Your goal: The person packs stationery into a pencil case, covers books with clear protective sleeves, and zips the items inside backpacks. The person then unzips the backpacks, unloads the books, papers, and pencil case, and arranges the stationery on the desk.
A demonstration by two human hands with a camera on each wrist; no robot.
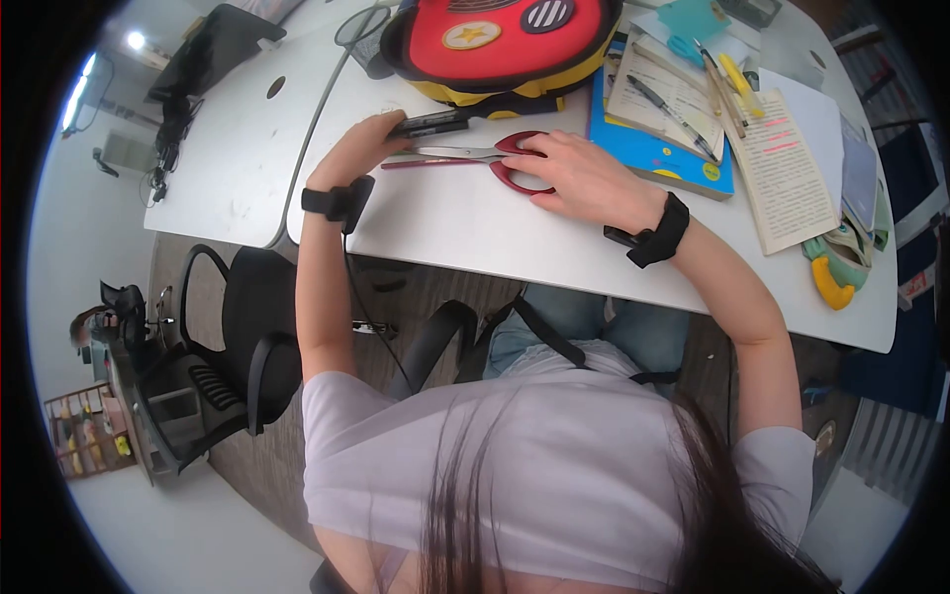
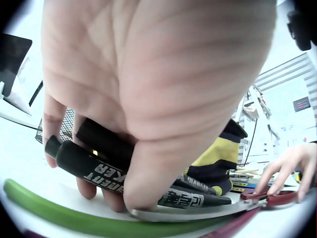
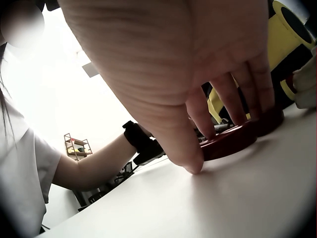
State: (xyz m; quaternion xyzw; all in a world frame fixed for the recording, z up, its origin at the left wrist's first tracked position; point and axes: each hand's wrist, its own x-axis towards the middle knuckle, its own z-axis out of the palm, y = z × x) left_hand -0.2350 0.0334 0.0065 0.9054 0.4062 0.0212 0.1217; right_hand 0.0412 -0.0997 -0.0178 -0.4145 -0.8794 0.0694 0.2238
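Observation:
In the head view my left hand (image 1: 358, 148) is at the left ends of a row of things on the white table. Up close, its thumb and fingers hold black markers (image 2: 91, 168) lying side by side, the thumb in front and fingers behind. The thumb tip is right at the scissors' blade tip. My right hand (image 1: 584, 178) holds the dark red handles of the scissors (image 1: 515, 180), thumb on the near side and fingers over the loops. The scissors lie flat, blades pointing left. A dark red pencil (image 1: 421, 164) lies along the blades, and a green stick (image 2: 64, 212) runs in front of the left thumb.
Behind the hands stands a red bag (image 1: 505, 45) with yellow-and-black trim. A mesh cup (image 1: 369, 54) is at its left. On the right lie a blue book (image 1: 683, 170), an open notebook page (image 1: 787, 168), pens and a green-and-yellow pouch (image 1: 836, 262). A black chair (image 1: 262, 317) stands left.

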